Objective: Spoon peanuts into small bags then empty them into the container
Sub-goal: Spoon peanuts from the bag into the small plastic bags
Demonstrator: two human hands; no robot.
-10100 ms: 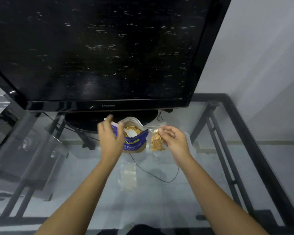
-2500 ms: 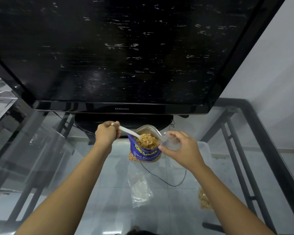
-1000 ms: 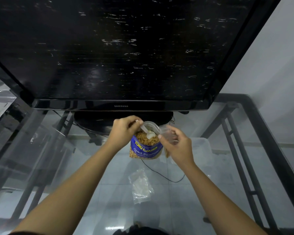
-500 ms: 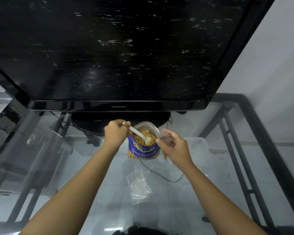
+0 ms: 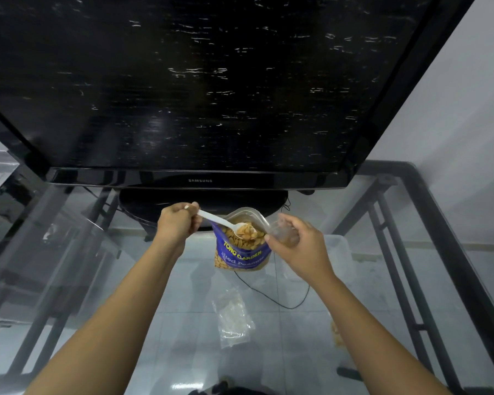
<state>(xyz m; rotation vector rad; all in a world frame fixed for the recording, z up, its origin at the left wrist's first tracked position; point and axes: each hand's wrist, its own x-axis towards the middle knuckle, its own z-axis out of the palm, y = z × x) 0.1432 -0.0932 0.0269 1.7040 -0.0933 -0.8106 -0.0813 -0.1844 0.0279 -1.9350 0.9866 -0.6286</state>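
Behind the glass table (image 5: 411,280), most of the view is filled by a large black television (image 5: 200,81), with its stand planted at the far edge of the glass. A clear plastic container (image 5: 337,252) is seen on the table just right of the right hand, apart from the open blue peanut packet (image 5: 240,252), which stands upright in front of the stand. Nearer the person, a small clear bag (image 5: 231,317) is laid flat on the glass, and a second small bag with peanuts (image 5: 336,334) is partly hidden by the right forearm. The handle of a white plastic spoon (image 5: 226,222) is gripped in the curled fingers of the left hand (image 5: 177,223), while another small bag (image 5: 280,232) is pinched at its mouth by the right hand (image 5: 294,246), close against the packet's rim. Half a second ago the spoon's bowl was dug into the peanuts; now it is lifted just above them, loaded, and angled toward the held bag. A scoop is thus judged complete, and the transfer into the bag is what remains, with spillage over the packet's rim being the risk if the bag's mouth is not held wide.
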